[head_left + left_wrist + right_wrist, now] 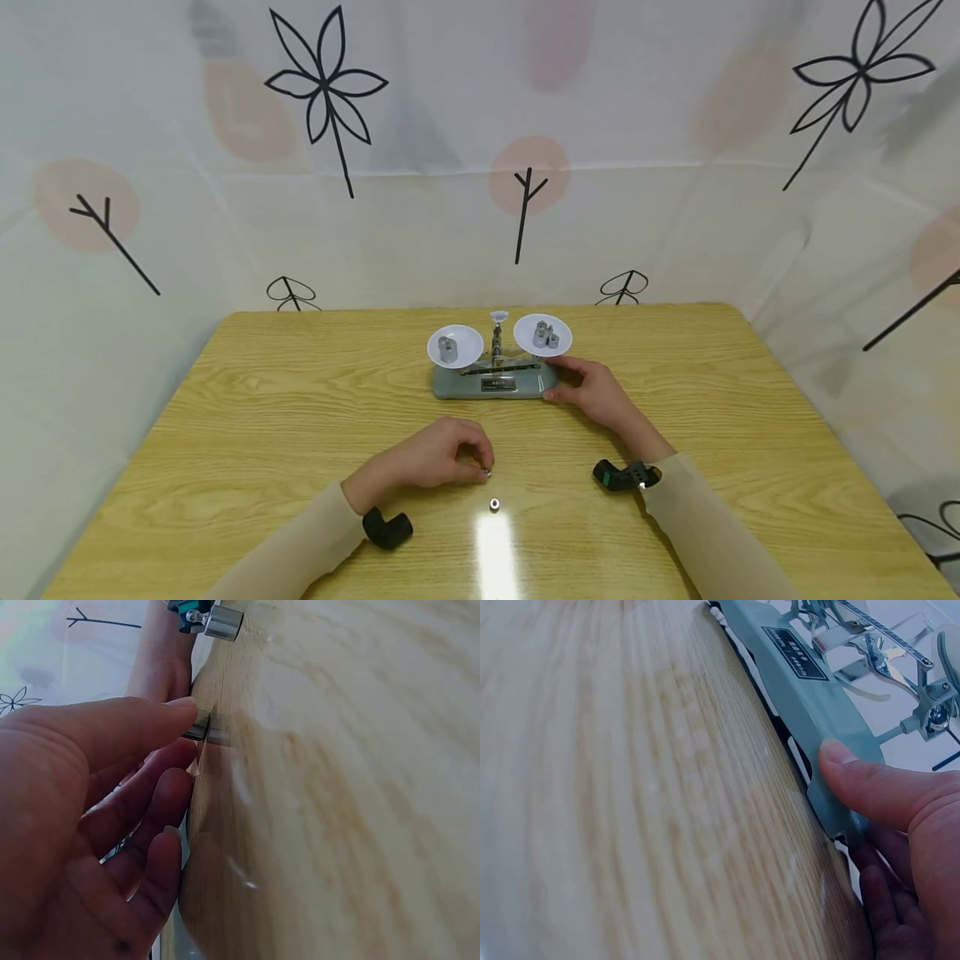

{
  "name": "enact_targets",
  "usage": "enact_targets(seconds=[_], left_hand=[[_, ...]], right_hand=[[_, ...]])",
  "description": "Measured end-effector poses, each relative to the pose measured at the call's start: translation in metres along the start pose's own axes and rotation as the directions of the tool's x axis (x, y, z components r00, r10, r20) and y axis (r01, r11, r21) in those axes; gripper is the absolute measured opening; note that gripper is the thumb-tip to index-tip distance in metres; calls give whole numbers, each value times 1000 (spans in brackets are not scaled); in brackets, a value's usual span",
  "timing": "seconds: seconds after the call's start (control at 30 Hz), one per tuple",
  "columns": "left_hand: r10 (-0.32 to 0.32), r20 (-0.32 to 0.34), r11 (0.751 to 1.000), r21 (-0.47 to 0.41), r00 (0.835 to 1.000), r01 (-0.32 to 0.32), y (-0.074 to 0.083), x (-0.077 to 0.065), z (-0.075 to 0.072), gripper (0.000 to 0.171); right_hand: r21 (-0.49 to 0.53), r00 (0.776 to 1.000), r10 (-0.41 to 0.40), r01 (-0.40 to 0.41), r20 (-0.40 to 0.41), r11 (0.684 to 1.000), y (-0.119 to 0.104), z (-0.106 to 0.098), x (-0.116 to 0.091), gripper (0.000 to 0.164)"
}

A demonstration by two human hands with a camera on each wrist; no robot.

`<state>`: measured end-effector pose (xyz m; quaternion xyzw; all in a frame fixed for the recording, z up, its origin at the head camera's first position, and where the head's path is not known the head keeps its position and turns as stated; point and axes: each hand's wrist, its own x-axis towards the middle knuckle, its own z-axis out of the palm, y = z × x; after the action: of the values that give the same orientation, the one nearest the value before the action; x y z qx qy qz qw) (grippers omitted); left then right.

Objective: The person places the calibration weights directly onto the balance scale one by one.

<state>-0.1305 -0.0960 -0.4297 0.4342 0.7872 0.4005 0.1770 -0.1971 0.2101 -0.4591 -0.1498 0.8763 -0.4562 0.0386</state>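
A balance scale (457,385) with a grey-green base and two white pans stands toward the back of the table. My right hand (596,393) grips the right end of its base; in the right wrist view the thumb lies on the front face and the other fingers are partly hidden behind the end. Closer to me, my left hand (441,454) pinches a small metal weight (198,726) between thumb and fingertip, low over the tabletop. Another small cylindrical weight (494,504) stands on the table just in front of that hand.
Metal weights (447,350) sit in the left pan (470,336), and several more weights (542,335) are in the right pan (562,335). The wooden table (300,392) reaches back to a patterned white cloth (435,242). Each wrist wears a black device (388,529).
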Motion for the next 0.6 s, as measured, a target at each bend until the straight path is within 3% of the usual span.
enact_targets(seconds=[0.37, 0.6], left_hand=[[-47, 33, 998, -35, 998, 49, 0, -1, -3, 5], [-90, 6, 994, -57, 996, 91, 3, -2, -5, 7]], right_hand=[[-9, 1000, -7, 7, -9, 1000, 0, 0, 0, 59], [-10, 1000, -12, 12, -6, 1000, -1, 0, -1, 59]])
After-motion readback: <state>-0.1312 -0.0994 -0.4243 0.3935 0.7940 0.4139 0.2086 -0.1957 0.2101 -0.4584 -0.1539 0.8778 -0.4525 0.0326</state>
